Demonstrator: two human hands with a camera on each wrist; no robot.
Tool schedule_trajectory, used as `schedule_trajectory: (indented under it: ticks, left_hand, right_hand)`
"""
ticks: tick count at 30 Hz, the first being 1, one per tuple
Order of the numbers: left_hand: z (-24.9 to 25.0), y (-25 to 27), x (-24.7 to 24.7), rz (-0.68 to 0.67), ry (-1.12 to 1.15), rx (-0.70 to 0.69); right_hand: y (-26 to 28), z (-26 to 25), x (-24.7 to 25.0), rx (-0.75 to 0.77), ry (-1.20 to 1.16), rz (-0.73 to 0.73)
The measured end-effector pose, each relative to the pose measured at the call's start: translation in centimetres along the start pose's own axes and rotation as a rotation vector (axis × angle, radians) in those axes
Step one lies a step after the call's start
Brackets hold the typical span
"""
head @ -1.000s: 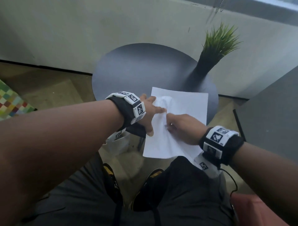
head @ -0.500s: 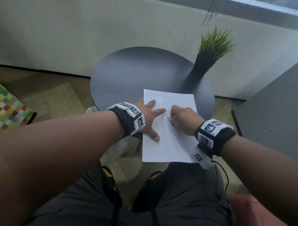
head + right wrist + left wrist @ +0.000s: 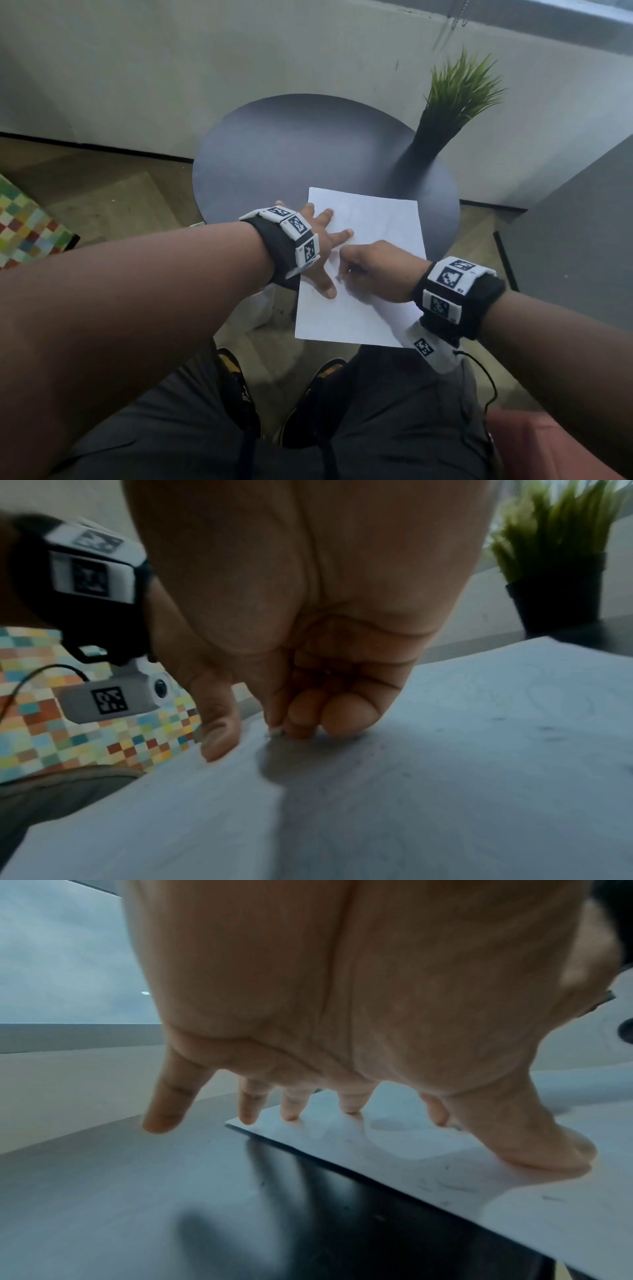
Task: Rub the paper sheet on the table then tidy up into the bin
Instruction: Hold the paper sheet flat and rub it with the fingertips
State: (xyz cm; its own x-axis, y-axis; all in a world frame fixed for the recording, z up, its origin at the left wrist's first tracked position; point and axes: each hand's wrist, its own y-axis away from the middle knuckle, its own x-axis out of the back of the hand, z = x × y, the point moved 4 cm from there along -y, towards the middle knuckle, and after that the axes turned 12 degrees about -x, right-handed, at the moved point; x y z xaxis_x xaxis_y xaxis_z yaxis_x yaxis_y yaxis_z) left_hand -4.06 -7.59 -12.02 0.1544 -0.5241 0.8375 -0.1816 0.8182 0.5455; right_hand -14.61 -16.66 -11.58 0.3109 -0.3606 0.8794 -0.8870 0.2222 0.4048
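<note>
A white paper sheet (image 3: 376, 219) lies on the round dark table (image 3: 308, 154), its near end hanging over the table's edge. My left hand (image 3: 320, 246) is spread flat, fingertips and thumb pressing the sheet's left side (image 3: 394, 1145). My right hand (image 3: 370, 270) is curled in the sheet's middle, knuckles up. In the right wrist view its fingertips (image 3: 301, 723) press down on the paper (image 3: 479, 750) and pinch a small grey eraser (image 3: 276, 732), mostly hidden. Faint pencil marks show on the sheet.
A potted green plant (image 3: 445, 113) stands at the table's far right, just beyond the sheet. A white container (image 3: 255, 308) sits on the floor under the table's near left edge. A checked cushion (image 3: 24, 233) lies far left; a grey surface (image 3: 582, 222) is at right.
The bulge in the sheet has gone and it lies flat. My left hand has spread its fingers wide on the paper. My right hand has slid a little toward me.
</note>
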Motion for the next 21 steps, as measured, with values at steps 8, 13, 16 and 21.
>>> schedule_trajectory:
  ticks: [8,13,16,21]
  left_hand:
    - [-0.2,-0.5,0.0,0.034,0.007,-0.012]
    - [0.0,-0.7,0.2,0.033,-0.002,-0.019]
    - [0.0,-0.8,0.4,0.015,-0.001,-0.017]
    - [0.2,-0.9,0.9,-0.033,-0.008,-0.020]
  right_hand:
    - [-1.3,1.3,1.3,-0.097,-0.004,0.149]
    - [-1.3,2.9,2.0,-0.132,0.004,0.080]
    - [-1.5,4.8,2.6,-0.228,-0.021,0.184]
    - [0.3,1.3,0.3,0.015,0.039,0.000]
